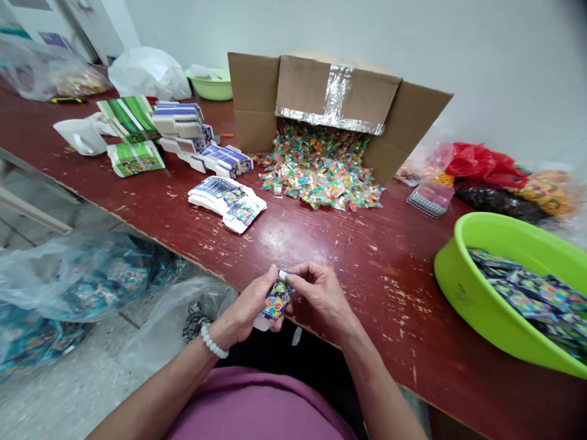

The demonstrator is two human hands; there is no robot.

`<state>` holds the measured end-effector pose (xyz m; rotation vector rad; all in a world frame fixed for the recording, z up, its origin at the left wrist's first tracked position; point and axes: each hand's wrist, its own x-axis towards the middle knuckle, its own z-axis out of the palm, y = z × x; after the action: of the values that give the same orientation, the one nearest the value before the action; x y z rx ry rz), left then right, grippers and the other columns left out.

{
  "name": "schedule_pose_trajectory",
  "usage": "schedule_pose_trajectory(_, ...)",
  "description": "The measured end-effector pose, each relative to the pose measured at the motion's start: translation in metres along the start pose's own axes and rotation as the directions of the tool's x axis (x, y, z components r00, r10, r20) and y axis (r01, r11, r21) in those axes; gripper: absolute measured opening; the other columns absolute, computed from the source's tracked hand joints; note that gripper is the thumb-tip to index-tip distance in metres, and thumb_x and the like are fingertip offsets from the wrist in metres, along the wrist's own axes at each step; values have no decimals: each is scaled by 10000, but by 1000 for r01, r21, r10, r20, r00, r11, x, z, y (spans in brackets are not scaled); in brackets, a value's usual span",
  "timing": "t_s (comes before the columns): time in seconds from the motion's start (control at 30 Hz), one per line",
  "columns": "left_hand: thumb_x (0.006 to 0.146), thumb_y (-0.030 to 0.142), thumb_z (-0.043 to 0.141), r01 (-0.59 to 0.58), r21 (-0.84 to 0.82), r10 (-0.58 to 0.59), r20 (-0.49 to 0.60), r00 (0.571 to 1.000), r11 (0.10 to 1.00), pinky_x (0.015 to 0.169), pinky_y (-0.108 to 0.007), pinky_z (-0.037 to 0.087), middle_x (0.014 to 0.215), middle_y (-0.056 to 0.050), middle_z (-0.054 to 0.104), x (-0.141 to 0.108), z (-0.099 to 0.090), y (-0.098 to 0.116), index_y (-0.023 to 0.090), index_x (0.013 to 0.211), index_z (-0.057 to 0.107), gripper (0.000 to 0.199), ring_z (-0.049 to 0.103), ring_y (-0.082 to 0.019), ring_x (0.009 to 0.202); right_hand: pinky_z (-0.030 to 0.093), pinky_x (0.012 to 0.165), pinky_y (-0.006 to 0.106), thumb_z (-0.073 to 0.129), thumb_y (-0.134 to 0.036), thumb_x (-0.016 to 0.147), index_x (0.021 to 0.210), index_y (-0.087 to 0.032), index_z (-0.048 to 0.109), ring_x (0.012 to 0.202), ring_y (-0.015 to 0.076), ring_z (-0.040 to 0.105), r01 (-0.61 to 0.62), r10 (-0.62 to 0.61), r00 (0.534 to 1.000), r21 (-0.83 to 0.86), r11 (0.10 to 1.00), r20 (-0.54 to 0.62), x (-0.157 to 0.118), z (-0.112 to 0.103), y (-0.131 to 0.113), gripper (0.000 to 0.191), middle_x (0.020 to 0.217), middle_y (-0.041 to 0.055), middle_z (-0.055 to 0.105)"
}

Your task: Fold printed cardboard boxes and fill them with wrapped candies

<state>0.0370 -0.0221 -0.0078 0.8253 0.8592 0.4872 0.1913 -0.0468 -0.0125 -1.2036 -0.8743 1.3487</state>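
A small dark printed box with colourful round shapes on its face is held over the table's front edge. My left hand wraps round its left side, and a white flap sticks out at the bottom. At its top end my right hand pinches the edge between thumb and fingers. Further back lies a stack of flattened printed boxes. Behind that, wrapped candies spill from a cardboard box lying with its flaps open.
On the right stands a green basin with dark packets. Bundled cartons and a white mug are back left. Plastic bags of packets sit below the table's left edge.
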Motion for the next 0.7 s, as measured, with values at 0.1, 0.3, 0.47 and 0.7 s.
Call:
schedule_pose_trajectory(0.1, 858, 763, 435, -52, 82, 53, -9, 999, 995, 386, -206, 436, 638, -78, 674, 0, 1, 2, 109, 869, 649, 688, 565, -118, 393, 438, 472, 248, 818, -391, 723, 763, -173, 704, 498, 134, 574, -3, 3, 1000, -14, 1000, -6, 5, 0, -1, 249, 649, 14, 680)
schedule_pose_trajectory(0.3, 855, 729, 496, -130, 170, 136, -22, 991, 977, 389, -215, 451, 657, -64, 667, 2, -9, 1, 102, 1051, 656, 676, 565, -119, 411, 464, 535, 292, 719, -393, 834, 812, -201, 705, 548, 166, 609, 111, -102, 992, -131, 985, 74, 4, -1, -3, 194, 725, 23, 700)
schedule_pose_trajectory(0.47, 907, 650, 493, -146, 128, 149, -11, 989, 981, 400, -201, 454, 757, -30, 656, 5, -12, 1, 197, 1263, 574, 581, 599, -127, 510, 475, 810, 342, 639, -332, 915, 905, -255, 753, 880, 211, 643, 435, -346, 898, -442, 784, 271, 0, -5, -9, 138, 970, 44, 720)
schedule_pose_trajectory(0.7, 873, 474, 666, -109, -26, 107, -75, 991, 994, 543, -191, 495, 911, -28, 683, 17, -24, 14, 240, 1182, 552, 404, 632, -108, 639, 486, 805, 363, 623, -436, 899, 1133, -246, 683, 914, 239, 628, 376, -406, 906, -659, 651, 116, 96, -40, -20, 307, 1056, 64, 696)
